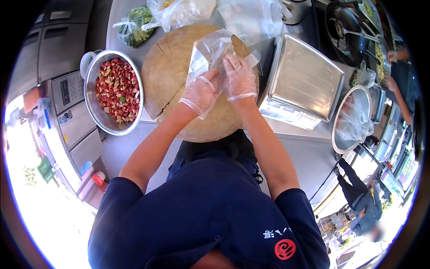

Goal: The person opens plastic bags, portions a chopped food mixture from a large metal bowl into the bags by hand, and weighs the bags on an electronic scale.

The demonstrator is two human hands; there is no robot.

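Note:
Both my hands wear clear plastic gloves and are held over a round, cracked wooden chopping block [165, 62]. Between them is a clear plastic bag [206, 51], spread upward and away from me. My left hand [204, 92] has its fingers closed on the bag's near side. My right hand [239, 78] grips it from the right, with its fingertips bent against the plastic. What the bag contains, if anything, cannot be made out. To the left stands a metal bowl [139, 101] of chopped red and pale pieces [118, 89].
Knotted bags of greens [136, 24] and other plastic bags [183, 11] lie behind the block. At right are a scale with a metal tray [304, 76], a wok [345, 36] and a bowl with plastic [354, 116]. A co-worker's hands [391, 83] show far right.

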